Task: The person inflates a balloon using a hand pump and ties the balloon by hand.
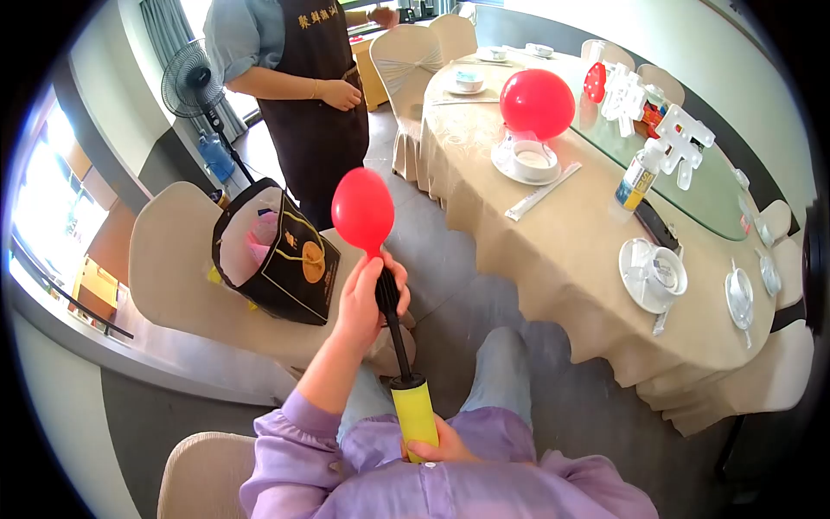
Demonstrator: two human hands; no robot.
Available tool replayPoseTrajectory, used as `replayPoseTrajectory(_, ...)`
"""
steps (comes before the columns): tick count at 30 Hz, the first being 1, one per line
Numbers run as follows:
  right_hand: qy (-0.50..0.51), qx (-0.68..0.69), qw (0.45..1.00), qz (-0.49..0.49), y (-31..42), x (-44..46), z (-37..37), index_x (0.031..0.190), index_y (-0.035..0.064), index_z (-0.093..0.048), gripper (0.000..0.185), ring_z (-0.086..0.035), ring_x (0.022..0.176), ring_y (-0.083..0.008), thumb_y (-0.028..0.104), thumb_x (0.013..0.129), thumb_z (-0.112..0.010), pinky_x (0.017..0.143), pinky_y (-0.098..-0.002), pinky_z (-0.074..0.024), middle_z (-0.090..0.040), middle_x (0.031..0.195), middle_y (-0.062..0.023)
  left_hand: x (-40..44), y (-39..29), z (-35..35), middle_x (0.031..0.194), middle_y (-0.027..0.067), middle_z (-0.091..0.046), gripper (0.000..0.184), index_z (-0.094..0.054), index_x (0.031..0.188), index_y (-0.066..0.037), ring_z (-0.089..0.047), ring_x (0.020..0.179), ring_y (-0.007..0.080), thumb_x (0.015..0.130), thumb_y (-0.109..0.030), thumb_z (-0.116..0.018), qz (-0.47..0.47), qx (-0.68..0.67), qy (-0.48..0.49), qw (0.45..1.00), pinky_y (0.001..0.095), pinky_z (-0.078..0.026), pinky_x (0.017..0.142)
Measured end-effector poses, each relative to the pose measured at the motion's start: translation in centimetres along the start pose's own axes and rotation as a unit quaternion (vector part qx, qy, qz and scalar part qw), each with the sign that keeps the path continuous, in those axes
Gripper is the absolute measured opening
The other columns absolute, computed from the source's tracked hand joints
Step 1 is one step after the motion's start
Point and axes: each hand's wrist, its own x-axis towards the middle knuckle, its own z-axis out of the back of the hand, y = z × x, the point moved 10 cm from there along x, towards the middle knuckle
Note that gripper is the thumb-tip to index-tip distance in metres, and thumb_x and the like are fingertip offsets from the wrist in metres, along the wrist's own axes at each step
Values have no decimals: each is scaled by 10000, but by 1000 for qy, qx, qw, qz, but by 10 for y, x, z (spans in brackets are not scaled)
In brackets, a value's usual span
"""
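- Table (571, 251): round, its beige cloth hanging in scalloped folds, with a smooth glass disc (705, 209) on top.
- Person in a dark apron (316, 104): head cut off by the upper edge.
- Chair (169, 268): covered in pale fabric, holding a stiff, glossy black bag (281, 292); something pink (261, 238) shows inside, its shape unclear.
- Hand pump (415, 413): yellow cylinder, slim black rod, ribbed black top. The left hand (367, 294) is clamped round the top, by the balloon's neck; the right hand (445, 443) wraps the cylinder, its fingers partly hidden.
- Round red balloon (536, 99): over a white bowl (534, 163) on the table.
- Smaller red balloon (363, 208): smooth, egg-shaped, upright at the pump's tip; its neck is partly covered by fingers.
- Bottle (638, 180): plastic, labelled, contents hidden.
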Motion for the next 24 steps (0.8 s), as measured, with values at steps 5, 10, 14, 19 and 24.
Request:
replayPoseTrajectory(5, -77, -30, 996, 13, -15, -8, 22, 1123, 32, -393, 441, -535, 740, -124, 201, 779, -613, 659, -262, -433, -541, 845, -60, -59, 71, -11, 681, 97, -484, 120, -398, 879, -70, -470, 440, 195, 880, -175, -341, 96, -79, 0, 992, 266, -383, 423)
replayPoseTrajectory(10, -6, 24, 1000, 0, -5, 4, 6, 1127, 39, -395, 448, -530, 781, -126, 164, 765, -628, 692, -273, -427, -533, 854, -57, -9, 11, -7, 678, 93, -486, 153, -398, 856, -64, -466, 425, 187, 887, -200, -335, 29, 35, -1, 999, 270, -386, 419)
replayPoseTrajectory(14, -35, 7, 999, 9, -6, -5, 10, 1125, 39, -395, 449, -528, 773, -128, 177, 765, -627, 690, -271, -428, -530, 857, -60, -10, 34, 1, 676, 89, -493, 169, -405, 865, -58, -457, 440, 178, 894, -208, -331, 44, 3, -6, 999, 259, -380, 436)
replayPoseTrajectory(19, -50, 36, 998, -8, -17, -5, 22, 1121, 37, -401, 429, -531, 763, -128, 161, 772, -617, 687, -270, -430, -530, 852, -57, -49, 70, -1, 679, 88, -497, 160, -399, 887, -61, -470, 432, 178, 903, -206, -333, 83, -28, 3, 996, 263, -385, 424)
replayPoseTrajectory(24, -29, -2, 1000, 5, -3, -3, 4, 1110, 31, -376, 435, -546, 734, -170, 184, 776, -609, 656, -301, -442, -551, 817, -103, 0, 1, 8, 659, 90, -479, 167, -416, 871, -64, -470, 451, 190, 883, -217, -351, -16, 22, -18, 999, 261, -381, 432)
